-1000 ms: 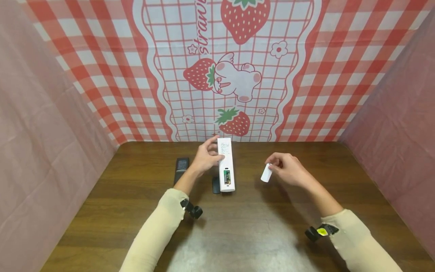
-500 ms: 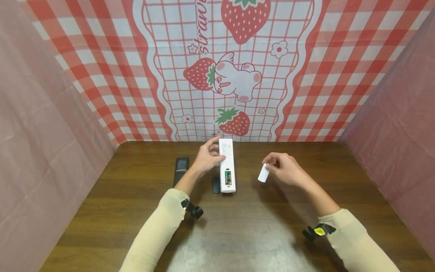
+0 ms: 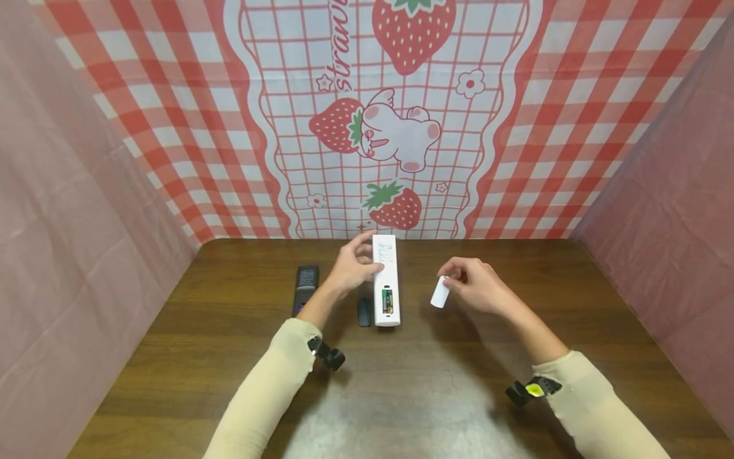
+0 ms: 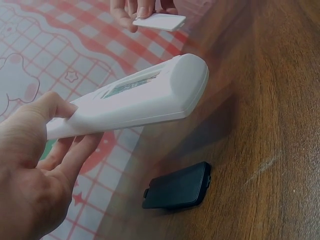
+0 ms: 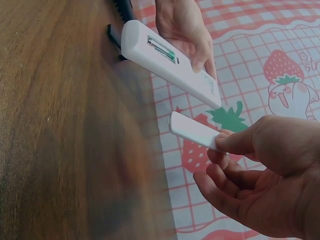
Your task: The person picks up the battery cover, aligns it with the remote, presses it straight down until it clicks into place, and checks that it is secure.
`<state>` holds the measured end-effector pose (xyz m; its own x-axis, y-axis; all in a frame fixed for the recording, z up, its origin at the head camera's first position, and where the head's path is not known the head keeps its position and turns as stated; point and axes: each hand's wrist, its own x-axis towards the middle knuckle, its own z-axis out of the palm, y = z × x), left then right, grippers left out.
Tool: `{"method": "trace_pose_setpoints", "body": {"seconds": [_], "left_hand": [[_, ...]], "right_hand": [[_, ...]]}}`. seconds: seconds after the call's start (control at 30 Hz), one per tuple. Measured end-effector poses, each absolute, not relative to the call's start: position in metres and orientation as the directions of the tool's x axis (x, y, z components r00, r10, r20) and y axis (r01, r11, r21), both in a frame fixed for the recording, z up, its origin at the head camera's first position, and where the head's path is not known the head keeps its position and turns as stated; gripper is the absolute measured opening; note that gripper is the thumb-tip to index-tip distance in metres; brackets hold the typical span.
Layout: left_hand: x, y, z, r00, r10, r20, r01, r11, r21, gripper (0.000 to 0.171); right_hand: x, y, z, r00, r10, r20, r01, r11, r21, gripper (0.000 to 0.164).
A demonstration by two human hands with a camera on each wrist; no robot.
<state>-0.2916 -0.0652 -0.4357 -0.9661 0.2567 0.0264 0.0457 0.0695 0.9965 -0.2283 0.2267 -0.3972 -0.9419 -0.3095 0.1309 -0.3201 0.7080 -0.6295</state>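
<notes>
A white remote control (image 3: 387,277) is gripped at its far end by my left hand (image 3: 351,266), thumb on its back face and fingers beneath. Its back faces up, and the uncovered battery compartment (image 5: 162,48) shows green and metallic batteries inside. My right hand (image 3: 478,285), a short way to the right, pinches a white battery cover (image 5: 192,131) by one end between thumb and fingers. Cover and remote are apart. In the left wrist view the remote (image 4: 135,97) is held above the table, over a black battery cover (image 4: 177,186) lying there.
A black remote control (image 3: 306,287) lies on the wooden table (image 3: 390,395) to the left, partly hidden behind my left forearm. A checked strawberry-print cloth (image 3: 401,127) hangs at the table's back edge. Pink cloth (image 3: 665,191) stands along both sides.
The white remote has shifted slightly to the right in my left hand. My right hand has moved a little to the left with the white cover, narrowing the gap between them.
</notes>
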Motion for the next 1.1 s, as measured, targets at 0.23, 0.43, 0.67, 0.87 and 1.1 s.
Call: {"method": "trace_pose_setpoints", "body": {"seconds": [0.23, 0.43, 0.67, 0.87, 1.1], "left_hand": [[-0.292, -0.064, -0.437, -0.963, 0.268, 0.038, 0.058, 0.069, 0.996, 0.091], [-0.291, -0.061, -0.436, -0.96, 0.276, 0.04, 0.059, 0.061, 0.996, 0.091], [-0.292, -0.06, -0.437, -0.958, 0.283, 0.04, 0.056, 0.05, 0.997, 0.091], [-0.292, -0.059, -0.436, -0.957, 0.287, 0.045, 0.061, 0.048, 0.997, 0.091], [-0.293, -0.058, -0.437, -0.958, 0.282, 0.046, 0.06, 0.043, 0.997, 0.091]], "right_hand": [[-0.229, 0.225, -0.398, -0.94, -0.311, 0.14, -0.328, 0.71, -0.623, 0.013], [-0.229, 0.222, -0.398, -0.938, -0.318, 0.142, -0.334, 0.711, -0.618, 0.013], [-0.228, 0.219, -0.398, -0.929, -0.338, 0.154, -0.357, 0.701, -0.617, 0.013], [-0.228, 0.217, -0.401, -0.923, -0.349, 0.163, -0.371, 0.694, -0.617, 0.013], [-0.229, 0.215, -0.401, -0.916, -0.363, 0.171, -0.385, 0.675, -0.629, 0.013]]}}
